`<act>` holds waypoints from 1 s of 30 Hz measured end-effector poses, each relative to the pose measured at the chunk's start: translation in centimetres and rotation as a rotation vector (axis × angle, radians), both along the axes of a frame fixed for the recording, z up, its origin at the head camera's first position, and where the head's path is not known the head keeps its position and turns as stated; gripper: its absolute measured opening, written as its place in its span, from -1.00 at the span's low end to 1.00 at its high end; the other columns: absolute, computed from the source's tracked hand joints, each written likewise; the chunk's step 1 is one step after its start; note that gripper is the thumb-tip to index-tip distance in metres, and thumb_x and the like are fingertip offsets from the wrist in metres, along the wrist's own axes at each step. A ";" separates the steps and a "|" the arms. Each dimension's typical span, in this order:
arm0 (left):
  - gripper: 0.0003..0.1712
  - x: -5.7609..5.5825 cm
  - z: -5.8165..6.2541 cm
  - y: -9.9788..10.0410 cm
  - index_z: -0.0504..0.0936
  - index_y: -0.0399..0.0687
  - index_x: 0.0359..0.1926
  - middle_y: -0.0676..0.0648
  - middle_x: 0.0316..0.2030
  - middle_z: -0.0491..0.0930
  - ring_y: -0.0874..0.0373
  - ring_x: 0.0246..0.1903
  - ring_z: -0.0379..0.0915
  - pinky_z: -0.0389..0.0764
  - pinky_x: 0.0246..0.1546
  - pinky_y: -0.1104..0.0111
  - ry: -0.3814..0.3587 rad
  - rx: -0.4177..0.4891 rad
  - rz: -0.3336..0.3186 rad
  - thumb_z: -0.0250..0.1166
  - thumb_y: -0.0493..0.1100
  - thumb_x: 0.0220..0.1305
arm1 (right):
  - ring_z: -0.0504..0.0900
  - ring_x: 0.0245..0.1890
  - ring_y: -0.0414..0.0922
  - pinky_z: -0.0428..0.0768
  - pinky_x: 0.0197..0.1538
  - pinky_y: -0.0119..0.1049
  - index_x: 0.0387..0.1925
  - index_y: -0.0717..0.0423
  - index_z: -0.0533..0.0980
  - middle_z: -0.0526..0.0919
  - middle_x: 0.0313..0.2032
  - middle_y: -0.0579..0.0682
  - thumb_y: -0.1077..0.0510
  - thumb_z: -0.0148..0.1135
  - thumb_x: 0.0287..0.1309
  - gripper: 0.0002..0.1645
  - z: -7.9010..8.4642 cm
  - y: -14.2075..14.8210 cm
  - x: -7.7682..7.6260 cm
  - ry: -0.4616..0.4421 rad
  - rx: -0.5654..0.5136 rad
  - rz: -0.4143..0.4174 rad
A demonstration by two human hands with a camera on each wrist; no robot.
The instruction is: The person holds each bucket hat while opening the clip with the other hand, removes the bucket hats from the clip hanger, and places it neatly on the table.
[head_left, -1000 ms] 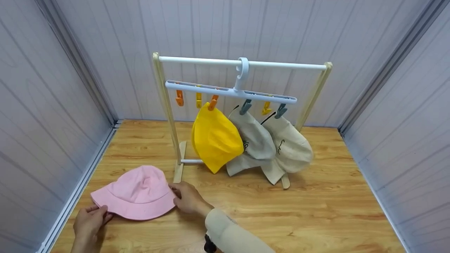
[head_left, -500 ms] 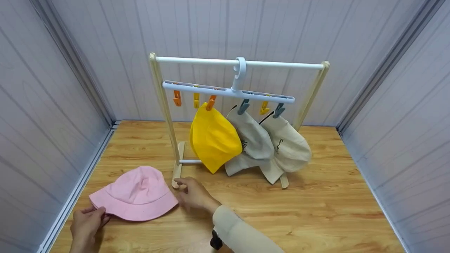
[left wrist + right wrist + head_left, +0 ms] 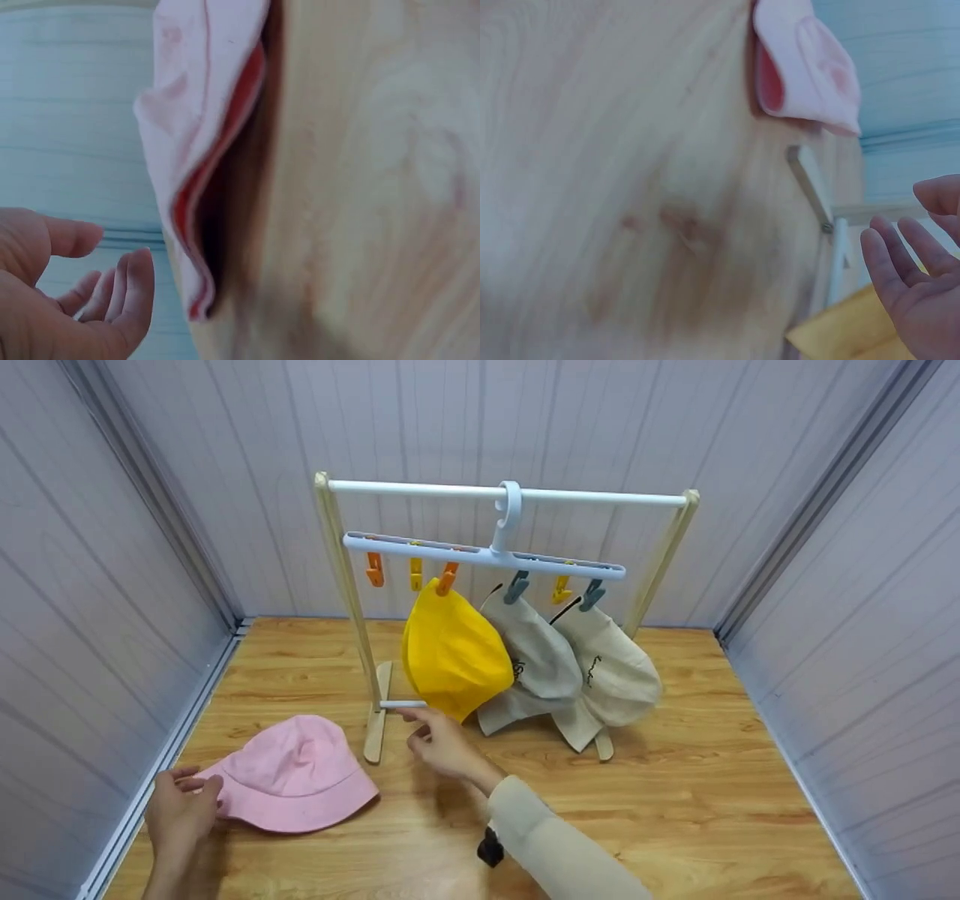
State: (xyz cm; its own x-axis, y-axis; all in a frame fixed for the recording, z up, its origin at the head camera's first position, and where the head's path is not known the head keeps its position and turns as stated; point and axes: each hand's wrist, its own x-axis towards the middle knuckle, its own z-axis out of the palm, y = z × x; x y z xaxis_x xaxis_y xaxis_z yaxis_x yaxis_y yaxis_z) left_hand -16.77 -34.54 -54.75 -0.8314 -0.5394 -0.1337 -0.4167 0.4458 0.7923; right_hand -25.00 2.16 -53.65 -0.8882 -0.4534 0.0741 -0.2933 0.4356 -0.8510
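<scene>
The pink bucket hat (image 3: 296, 772) lies on the wooden floor at the left front, crown up. My left hand (image 3: 181, 808) is beside the left end of its brim, thumb and fingers parted. The left wrist view shows a gap between these fingers and the hat (image 3: 187, 135), whose red lining shows under the brim. My right hand (image 3: 448, 744) is lifted in front of the rack, fingers spread and holding nothing. It overlaps the bottom of the yellow hat (image 3: 457, 652) in the head view. An orange clip (image 3: 448, 579) holds that hat from the hanger (image 3: 420, 549).
A grey hat (image 3: 536, 652) and a cream hat (image 3: 615, 667) hang from grey clips farther right. An orange clip (image 3: 375, 570) and two yellow ones hold nothing. The wooden rack (image 3: 352, 600) has a white top bar (image 3: 600, 496). Pale panels (image 3: 112, 585) enclose the sides and back.
My right hand has let go of the pink hat's brim and moved right and up toward the rack. My left hand has come off the brim's left edge. The hat stays in place.
</scene>
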 end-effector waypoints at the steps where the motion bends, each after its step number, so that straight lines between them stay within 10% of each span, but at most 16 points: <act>1: -0.39 -0.1 0.3 0.4 0.26 -0.30 0.28 -0.29 0.00 0.48 0.26 -0.46 0.57 0.60 -0.50 0.43 0.025 -0.001 -0.016 0.19 -0.09 0.33 | 0.61 -0.09 -0.14 0.58 -0.05 -0.42 0.32 0.03 0.41 0.54 0.14 -0.01 0.31 0.16 0.29 -0.43 0.3 0.3 -0.1 0.011 -0.003 -0.003; 9: -0.57 -1.3 2.7 2.8 0.44 -0.21 0.14 -0.24 -0.06 0.59 0.59 -0.38 0.37 0.44 -0.34 0.72 0.241 -0.103 -0.139 0.27 -0.17 0.30 | 0.64 -0.04 -0.07 0.58 0.00 -0.41 0.28 0.06 0.44 0.57 0.13 -0.01 0.30 0.22 0.25 -0.45 3.3 2.1 -0.4 0.135 -0.037 -0.004; 30: -0.62 -5.7 8.8 9.4 0.47 -0.18 0.09 -0.09 -0.11 0.61 0.23 -0.15 0.53 0.52 -0.14 0.61 0.518 -0.129 -0.467 0.31 -0.23 0.28 | 0.51 0.15 0.12 0.54 0.16 -0.13 0.34 0.09 0.36 0.48 0.21 0.12 0.25 0.18 0.32 -0.43 10.3 7.5 -0.7 0.185 -0.185 -0.020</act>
